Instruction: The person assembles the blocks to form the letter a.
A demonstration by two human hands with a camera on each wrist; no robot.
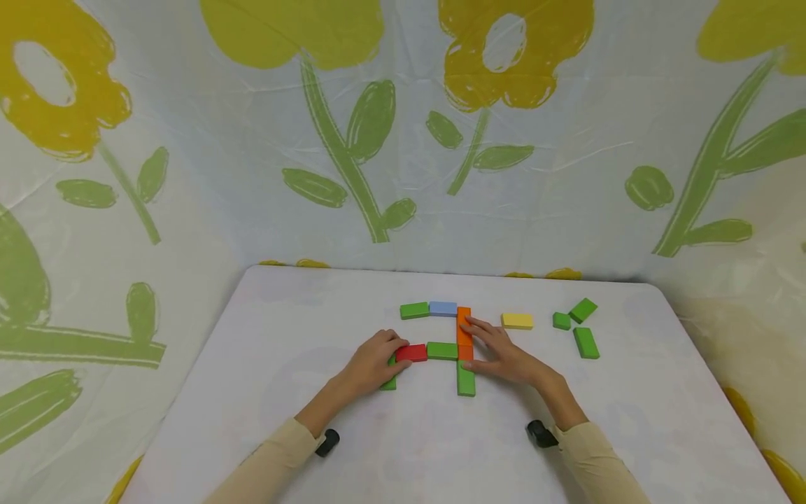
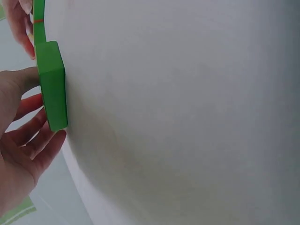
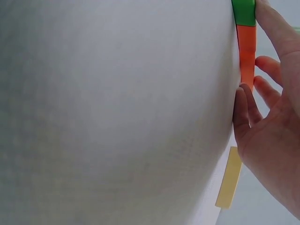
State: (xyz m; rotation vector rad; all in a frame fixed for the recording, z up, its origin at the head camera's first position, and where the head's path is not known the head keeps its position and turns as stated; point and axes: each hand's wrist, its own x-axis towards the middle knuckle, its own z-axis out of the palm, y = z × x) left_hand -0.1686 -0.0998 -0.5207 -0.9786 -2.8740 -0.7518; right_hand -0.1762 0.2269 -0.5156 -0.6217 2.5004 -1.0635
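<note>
My left hand (image 1: 371, 360) is at the left end of a row of wooden blocks, its thumb and forefinger pinching the red block (image 1: 412, 353). Beneath that hand, a green block (image 2: 52, 86) stands at a right angle to the row, partly covered. A second green block (image 1: 443, 351) joins the red one to the orange column. My right hand (image 1: 510, 358) rests its fingertips along the right side of the long orange block (image 1: 463, 323). Its thumb touches near where the small orange block (image 1: 465, 353) meets the lower green block (image 1: 466, 381).
Above the row, a green block (image 1: 414, 310) and a blue block (image 1: 443, 309) lie end to end, reaching the orange column. A yellow block (image 1: 517, 320) lies right of the column. Farther right are a green cube (image 1: 562, 320) and two loose green blocks (image 1: 586, 343).
</note>
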